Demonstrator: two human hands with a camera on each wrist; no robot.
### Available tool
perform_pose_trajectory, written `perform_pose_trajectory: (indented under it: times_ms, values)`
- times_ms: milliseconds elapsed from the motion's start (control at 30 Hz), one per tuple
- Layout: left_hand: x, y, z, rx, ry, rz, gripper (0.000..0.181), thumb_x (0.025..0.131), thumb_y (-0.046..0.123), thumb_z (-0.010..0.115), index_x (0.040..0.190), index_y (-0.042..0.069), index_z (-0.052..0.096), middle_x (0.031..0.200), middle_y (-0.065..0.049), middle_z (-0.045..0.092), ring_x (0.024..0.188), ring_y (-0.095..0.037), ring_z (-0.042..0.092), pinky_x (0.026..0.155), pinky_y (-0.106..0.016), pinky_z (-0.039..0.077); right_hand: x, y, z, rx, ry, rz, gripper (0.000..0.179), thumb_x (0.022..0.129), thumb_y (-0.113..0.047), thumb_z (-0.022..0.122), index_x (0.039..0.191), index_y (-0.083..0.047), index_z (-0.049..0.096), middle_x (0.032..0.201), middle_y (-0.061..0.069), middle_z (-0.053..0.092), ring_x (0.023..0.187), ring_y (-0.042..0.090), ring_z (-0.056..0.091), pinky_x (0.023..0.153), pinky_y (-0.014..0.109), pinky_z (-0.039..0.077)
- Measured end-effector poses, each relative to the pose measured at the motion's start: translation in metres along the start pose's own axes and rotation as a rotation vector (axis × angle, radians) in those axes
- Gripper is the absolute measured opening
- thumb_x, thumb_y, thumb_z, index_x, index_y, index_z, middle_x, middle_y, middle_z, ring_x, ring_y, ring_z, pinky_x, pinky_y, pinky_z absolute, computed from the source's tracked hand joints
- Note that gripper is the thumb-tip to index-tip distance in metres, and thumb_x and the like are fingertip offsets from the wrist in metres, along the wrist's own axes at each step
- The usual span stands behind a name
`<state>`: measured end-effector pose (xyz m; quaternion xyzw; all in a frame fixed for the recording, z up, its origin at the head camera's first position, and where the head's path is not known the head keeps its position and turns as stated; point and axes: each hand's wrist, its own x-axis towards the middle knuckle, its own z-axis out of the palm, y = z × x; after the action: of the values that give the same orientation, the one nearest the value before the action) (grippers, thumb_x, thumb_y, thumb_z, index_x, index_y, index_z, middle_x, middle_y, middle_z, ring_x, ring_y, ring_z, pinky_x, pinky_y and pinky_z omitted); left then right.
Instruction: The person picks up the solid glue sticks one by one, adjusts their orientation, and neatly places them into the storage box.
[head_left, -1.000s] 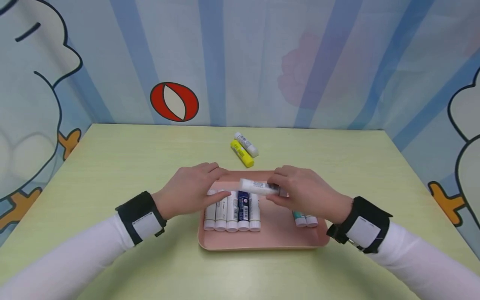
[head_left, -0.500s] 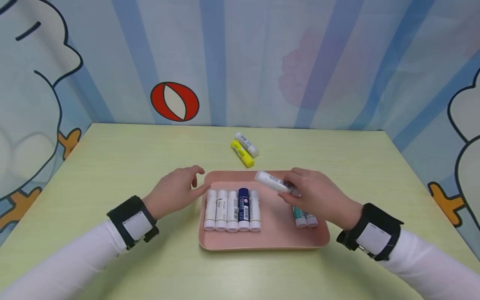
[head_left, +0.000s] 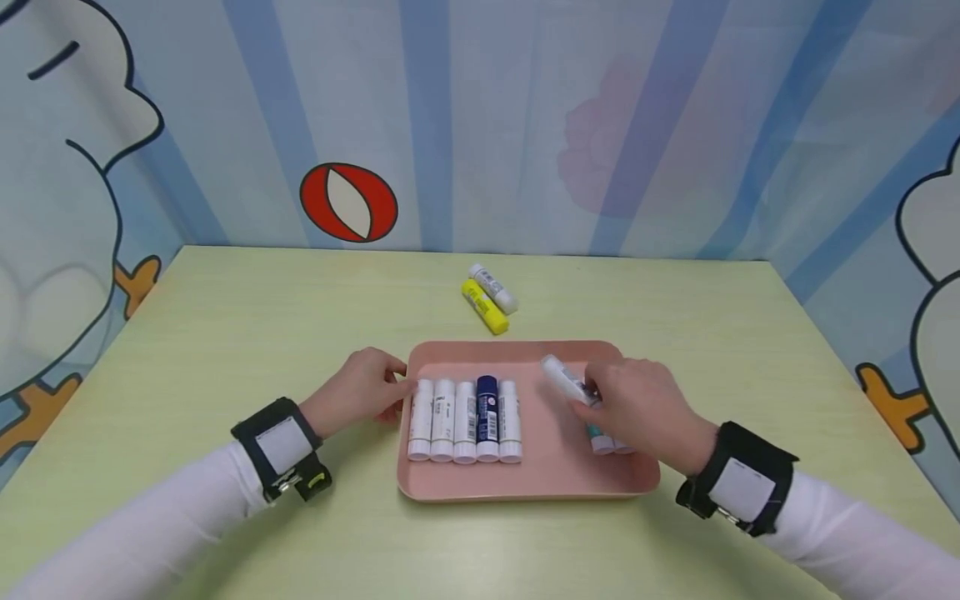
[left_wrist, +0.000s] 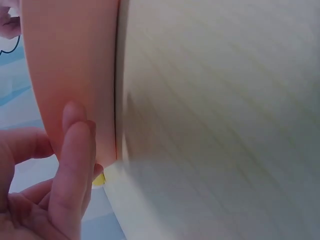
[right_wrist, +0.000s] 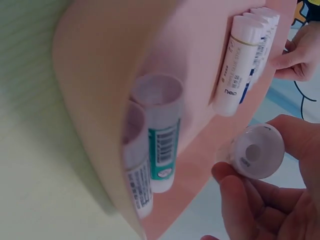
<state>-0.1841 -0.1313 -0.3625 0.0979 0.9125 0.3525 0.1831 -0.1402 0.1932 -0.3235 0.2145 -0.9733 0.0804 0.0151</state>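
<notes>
Over the right half of a pink tray [head_left: 555, 485], my right hand [head_left: 647, 404] pinches a white glue stick [head_left: 561, 375] between thumb and fingers, tilted. The right wrist view shows that held stick's round hollow end. Beneath this hand a green-banded glue stick [right_wrist: 165, 150] and a white glue stick [right_wrist: 140, 185] lie side by side against the tray's right wall. My left hand [head_left: 356, 386] holds the tray's left rim, thumb at the edge and fingers against the outer wall. Several white glue sticks [head_left: 442, 421] and a dark blue glue stick [head_left: 487, 417] lie in a neat row inside, at left.
Behind the tray, a yellow glue stick [head_left: 484, 307] and a white-grey glue stick [head_left: 493, 289] lie on the light wooden table [head_left: 300, 292]. A printed cloth backdrop [head_left: 495, 125] rises at the table's back edge.
My right hand has carried the white glue stick rightward and down, toward the two sticks at right. The left hand has drawn back from above the row to the tray's left rim.
</notes>
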Motion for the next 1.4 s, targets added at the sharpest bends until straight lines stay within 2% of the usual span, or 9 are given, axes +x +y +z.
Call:
perform_pose_trajectory:
  times_ms: [167,367,600,800,967,1067,1233,1400]
  values:
    - [0.003,-0.003,0.002,-0.013,0.008,0.016,0.030,0.093,0.011,0.060,0.116,-0.007,0.065,0.063,-0.004,0.064,0.054,-0.016,0.062,0.050,-0.024,0.045,0.000,-0.001,0.007,-0.048,-0.028,0.012,0.025,0.083,-0.025,0.076,0.074,-0.009,0.058,0.056,-0.004,0.047,0.046,0.011,0.043,0.043,0.026,0.035]
    - [0.004,-0.002,0.002,-0.045,-0.009,-0.006,0.032,0.093,0.008,0.061,0.120,-0.010,0.062,0.065,-0.005,0.066,0.055,-0.016,0.065,0.052,-0.025,0.049,0.001,-0.005,0.013,-0.054,-0.086,0.039,0.028,0.086,-0.026,0.073,0.070,-0.009,0.057,0.052,-0.002,0.045,0.043,0.010,0.043,0.043,0.025,0.033]
    - [0.005,0.000,0.001,-0.039,-0.015,-0.026,0.034,0.093,0.008,0.062,0.122,-0.010,0.061,0.065,-0.005,0.066,0.056,-0.016,0.064,0.053,-0.025,0.050,0.005,-0.014,0.013,-0.082,-0.238,0.114,0.025,0.086,-0.026,0.074,0.089,-0.003,0.065,0.061,0.003,0.050,0.053,0.014,0.048,0.049,0.026,0.038]
    - [0.004,0.001,0.001,-0.046,-0.021,-0.018,0.034,0.093,0.007,0.062,0.122,-0.010,0.061,0.065,-0.005,0.066,0.056,-0.016,0.064,0.054,-0.025,0.051,0.011,-0.020,0.018,-0.122,-0.292,0.098,0.024,0.086,-0.027,0.074,0.086,-0.005,0.068,0.056,0.001,0.048,0.053,0.016,0.048,0.051,0.026,0.037]
    - [0.003,0.002,0.001,-0.045,-0.020,-0.029,0.033,0.093,0.007,0.061,0.121,-0.010,0.061,0.066,-0.005,0.066,0.056,-0.015,0.064,0.054,-0.025,0.051,0.014,-0.023,0.021,-0.196,-0.313,0.023,0.031,0.087,-0.029,0.071,0.065,-0.010,0.060,0.050,-0.003,0.036,0.049,0.015,0.044,0.049,0.026,0.029]
    - [0.003,0.003,0.001,-0.047,-0.022,-0.045,0.034,0.093,0.007,0.061,0.122,-0.010,0.061,0.066,-0.005,0.066,0.056,-0.015,0.064,0.055,-0.025,0.051,0.016,-0.024,0.022,-0.251,-0.313,-0.015,0.037,0.086,-0.029,0.070,0.059,-0.012,0.053,0.050,-0.003,0.034,0.048,0.015,0.042,0.047,0.026,0.024]
    - [0.002,0.005,0.001,-0.045,-0.022,-0.052,0.034,0.093,0.007,0.061,0.122,-0.010,0.061,0.066,-0.005,0.066,0.056,-0.015,0.064,0.055,-0.025,0.051,0.019,-0.025,0.022,-0.273,-0.327,-0.009,0.034,0.087,-0.029,0.069,0.063,-0.010,0.054,0.052,-0.002,0.039,0.049,0.014,0.044,0.047,0.025,0.025]
    - [0.002,0.005,0.001,-0.047,-0.019,-0.052,0.032,0.093,0.007,0.061,0.121,-0.009,0.062,0.067,-0.005,0.066,0.056,-0.015,0.064,0.055,-0.025,0.051,0.020,-0.024,0.023,-0.273,-0.331,-0.009,0.029,0.088,-0.023,0.068,0.065,-0.010,0.056,0.052,-0.002,0.037,0.048,0.014,0.042,0.047,0.025,0.025]
